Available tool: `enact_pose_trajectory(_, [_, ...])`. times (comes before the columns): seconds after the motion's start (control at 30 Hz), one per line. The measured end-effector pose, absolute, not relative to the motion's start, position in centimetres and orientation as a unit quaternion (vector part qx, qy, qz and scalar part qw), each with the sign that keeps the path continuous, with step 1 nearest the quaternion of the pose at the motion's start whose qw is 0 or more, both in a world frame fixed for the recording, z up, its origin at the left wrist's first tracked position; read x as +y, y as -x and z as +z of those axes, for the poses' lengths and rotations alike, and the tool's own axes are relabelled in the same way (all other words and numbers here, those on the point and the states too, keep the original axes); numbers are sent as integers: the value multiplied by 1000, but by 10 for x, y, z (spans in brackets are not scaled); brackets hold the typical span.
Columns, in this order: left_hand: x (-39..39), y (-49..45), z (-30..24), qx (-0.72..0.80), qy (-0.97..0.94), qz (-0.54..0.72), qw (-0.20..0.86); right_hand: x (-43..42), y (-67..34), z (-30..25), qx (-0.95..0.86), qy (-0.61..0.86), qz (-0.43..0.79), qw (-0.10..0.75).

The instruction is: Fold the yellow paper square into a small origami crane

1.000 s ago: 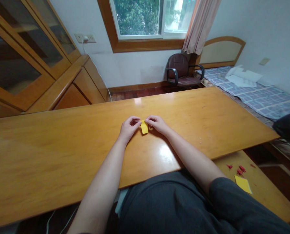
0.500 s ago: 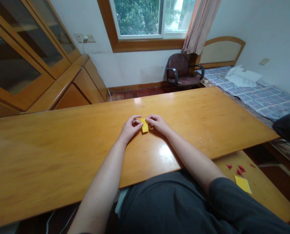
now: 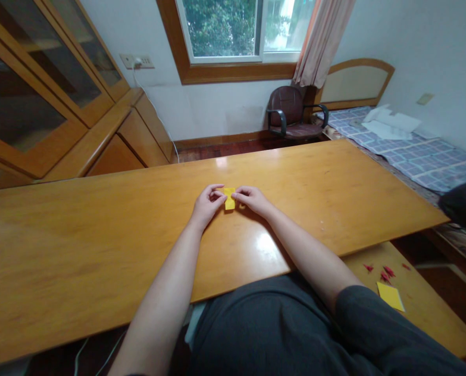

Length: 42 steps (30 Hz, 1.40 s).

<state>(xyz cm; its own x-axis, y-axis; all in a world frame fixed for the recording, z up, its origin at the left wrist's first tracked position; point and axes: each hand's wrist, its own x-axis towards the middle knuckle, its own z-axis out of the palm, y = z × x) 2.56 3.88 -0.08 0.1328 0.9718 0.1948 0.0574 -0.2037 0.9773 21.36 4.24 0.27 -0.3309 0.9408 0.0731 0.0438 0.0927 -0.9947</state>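
A small yellow piece of paper, rectangular and upright in view, is held between my two hands just above the wooden table. My left hand pinches its left edge between thumb and fingers, with the index finger stretched out above. From the right, my right hand grips the other edge with thumb and index finger, its remaining fingers curled underneath. Whether the paper has folds in it is too small to make out.
On a lower surface to the right lie several small red folded pieces and a yellow square of paper. Beyond the table stand a brown armchair and a bed. A glass-door cabinet is at left.
The yellow paper has shifted slightly left and away from me, and it has turned a little straighter. My right thumb has moved in along its edge; both hands still hold it.
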Motion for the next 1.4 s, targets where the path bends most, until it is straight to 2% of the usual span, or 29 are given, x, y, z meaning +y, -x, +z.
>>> enact_pose_trajectory(0.33, [39, -26, 0, 436, -595, 495, 459, 45, -214, 0, -614, 404, 533, 419])
enact_pose_trajectory(0.6, [41, -23, -2, 445, -585, 511, 446, 44, -214, 0, -651, 401, 525, 374])
enact_pose_trajectory(1.03, [40, -24, 1, 431, -570, 521, 467, 45, -215, 2, -629, 402, 546, 381])
enact_pose_trajectory(1.4, [35, -20, 2, 411, -577, 481, 516, 48, -220, 3, -566, 387, 598, 415])
